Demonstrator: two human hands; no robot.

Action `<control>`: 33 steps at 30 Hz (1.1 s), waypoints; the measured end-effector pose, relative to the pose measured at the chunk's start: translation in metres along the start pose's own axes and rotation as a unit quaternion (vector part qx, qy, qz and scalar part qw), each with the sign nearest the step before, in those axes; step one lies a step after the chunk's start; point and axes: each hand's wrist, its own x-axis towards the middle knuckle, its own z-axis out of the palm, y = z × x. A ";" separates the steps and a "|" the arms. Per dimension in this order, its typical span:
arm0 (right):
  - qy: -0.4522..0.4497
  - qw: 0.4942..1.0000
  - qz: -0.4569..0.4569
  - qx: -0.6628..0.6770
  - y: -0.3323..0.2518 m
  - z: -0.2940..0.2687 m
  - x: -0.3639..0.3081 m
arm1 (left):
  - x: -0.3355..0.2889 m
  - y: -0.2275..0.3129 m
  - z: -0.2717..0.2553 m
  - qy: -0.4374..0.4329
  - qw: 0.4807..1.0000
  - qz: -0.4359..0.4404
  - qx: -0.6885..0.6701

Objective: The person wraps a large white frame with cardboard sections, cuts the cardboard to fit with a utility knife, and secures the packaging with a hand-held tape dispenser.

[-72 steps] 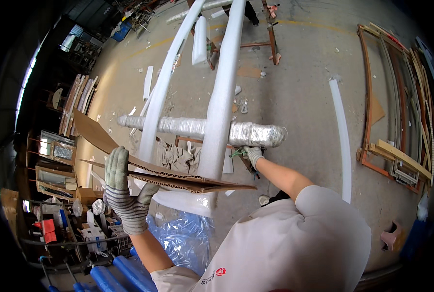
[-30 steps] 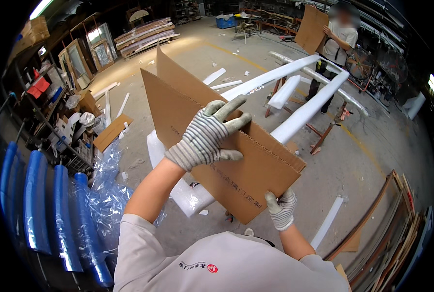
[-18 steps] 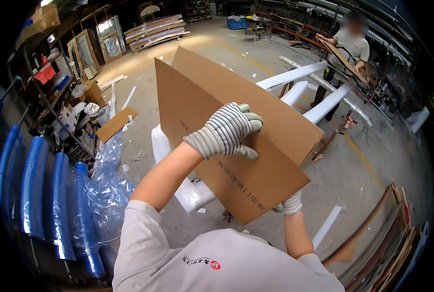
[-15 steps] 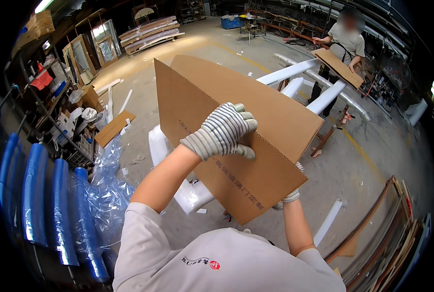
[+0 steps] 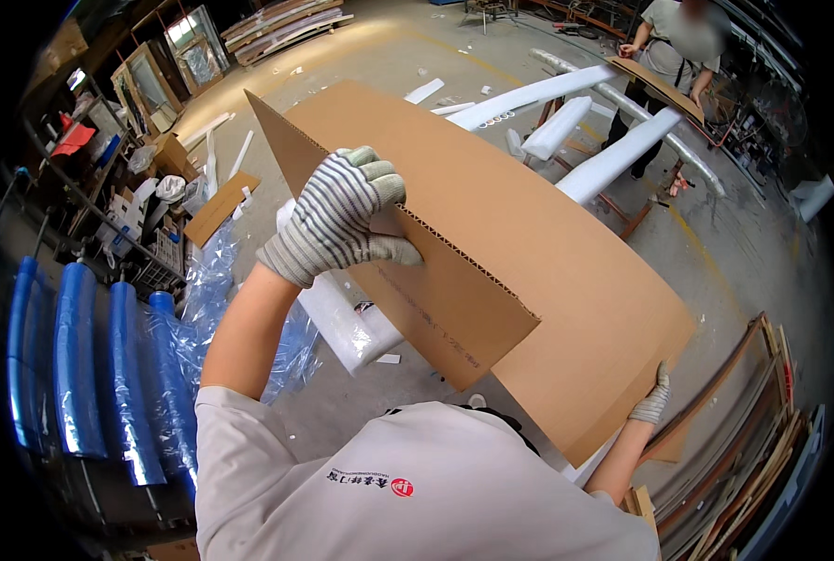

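Holding apart a steeply tilted near panel [image 5: 449, 290] and a broader, flatter panel [image 5: 501, 224], both of brown corrugated cardboard, seems to be the present step. The left hand [image 5: 342, 215], gloved in grey-striped white knit, is closed on the near panel's upper edge, with the thumb on the near face. The right hand [image 5: 653, 399], gloved alike, grips the right short edge of the broader panel; its fingers are partly hidden. Both panels lie over the near end of a long frame wrapped in white foam [image 5: 620, 155]; I cannot tell if they touch it. The next move, I judge, calls for steady support at both edges, since the broad panel may bend.
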 end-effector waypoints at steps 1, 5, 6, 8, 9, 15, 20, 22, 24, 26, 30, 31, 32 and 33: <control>0.010 1.000 -0.004 0.008 0.000 -0.015 -0.002 | 0.004 0.001 0.001 -0.003 1.000 0.013 -0.004; 0.058 0.996 -0.036 0.054 0.013 -0.074 -0.015 | 0.013 0.001 0.015 0.064 0.997 0.027 -0.014; 0.064 0.995 -0.059 0.053 0.018 -0.085 -0.018 | 0.014 -0.004 0.021 0.079 0.996 0.034 -0.016; 0.060 0.993 -0.052 0.086 0.023 -0.092 -0.030 | 0.016 -0.013 0.032 0.110 0.993 0.045 -0.017; 0.043 0.993 -0.036 0.108 0.025 -0.092 -0.035 | 0.018 -0.015 0.035 0.125 0.991 0.048 -0.016; 0.043 0.982 -0.113 0.145 0.064 -0.120 0.027 | 0.059 -0.007 0.058 0.064 0.997 0.029 -0.019; 0.092 0.988 -0.097 0.074 0.081 -0.060 0.076 | 0.067 -0.007 0.073 -0.115 0.985 -0.110 -0.072; 0.145 0.982 -0.119 0.001 0.092 -0.052 0.088 | 0.044 -0.017 0.101 -0.317 0.938 -0.140 0.023; 0.156 0.982 -0.093 -0.048 0.101 -0.038 0.096 | -0.014 -0.027 0.143 -0.341 0.938 -0.068 0.010; 0.137 0.982 -0.046 -0.121 0.114 -0.060 0.109 | -0.039 -0.014 0.155 -0.450 0.880 -0.149 -0.028; 0.090 0.967 -0.052 -0.231 0.083 -0.030 0.070 | -0.083 -0.008 0.195 -0.529 0.827 -0.181 -0.058; 0.086 0.967 -0.059 -0.232 0.084 -0.035 0.072 | -0.119 -0.016 0.214 -0.520 0.838 -0.157 -0.055; 0.168 0.937 -0.125 -0.280 0.091 -0.042 0.074 | -0.148 -0.018 0.228 -0.510 0.848 -0.134 -0.050; 0.252 0.893 -0.190 -0.322 0.095 -0.046 0.075 | -0.163 -0.012 0.234 -0.462 0.875 -0.103 -0.100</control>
